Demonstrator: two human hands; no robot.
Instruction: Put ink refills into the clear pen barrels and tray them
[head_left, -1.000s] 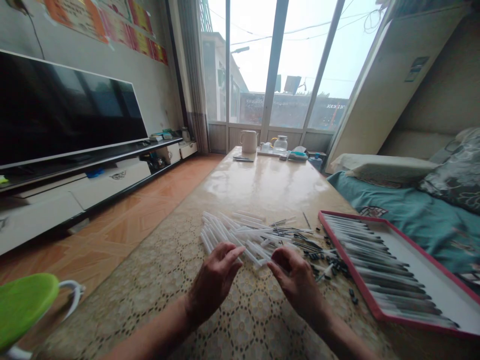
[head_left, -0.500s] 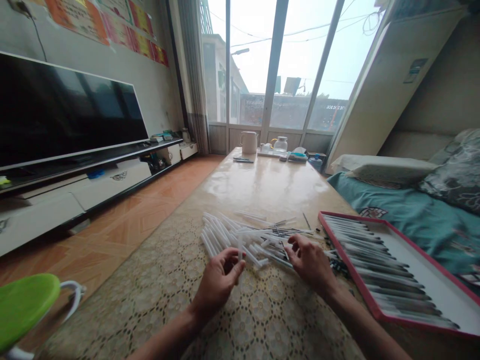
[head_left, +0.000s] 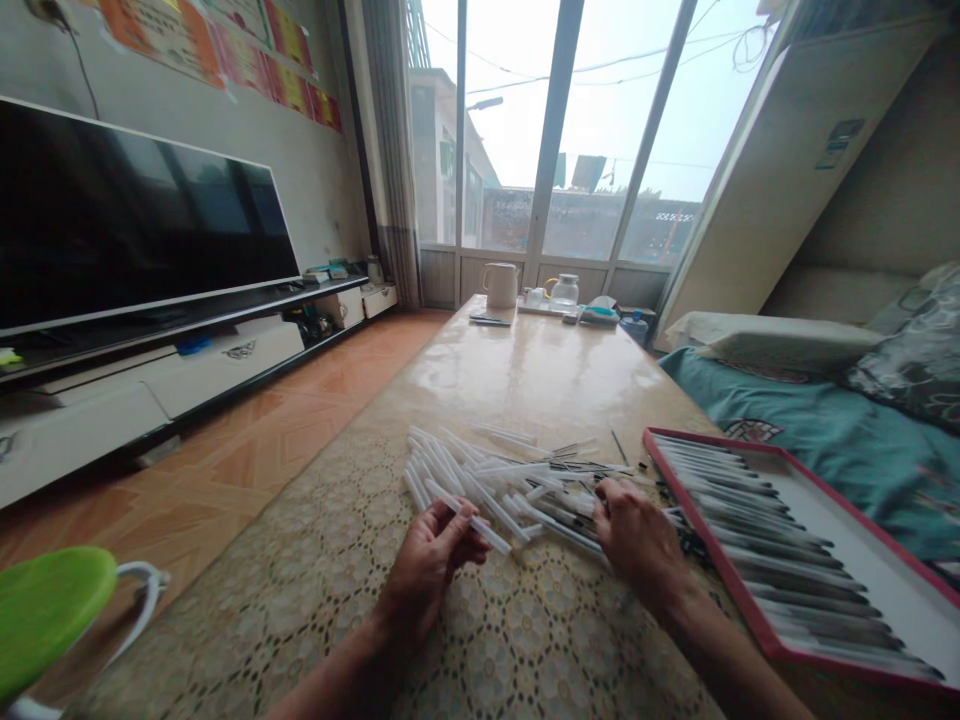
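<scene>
White tube (head_left: 459, 518) across left-hand fingers (head_left: 442, 540); right hand (head_left: 637, 535) on tube pile (head_left: 480, 480).

The left hand (head_left: 431, 570) is tipping a white plastic tube (head_left: 469, 525) from nearly upright to a slant across its fingers — meanwhile the right hand (head_left: 637, 535) is sliding lower over the pile of white tubes (head_left: 450, 470), moving closer to the red-framed tray (head_left: 697, 525).

Tiny dark pieces (head_left: 694, 541), unidentifiable
</scene>
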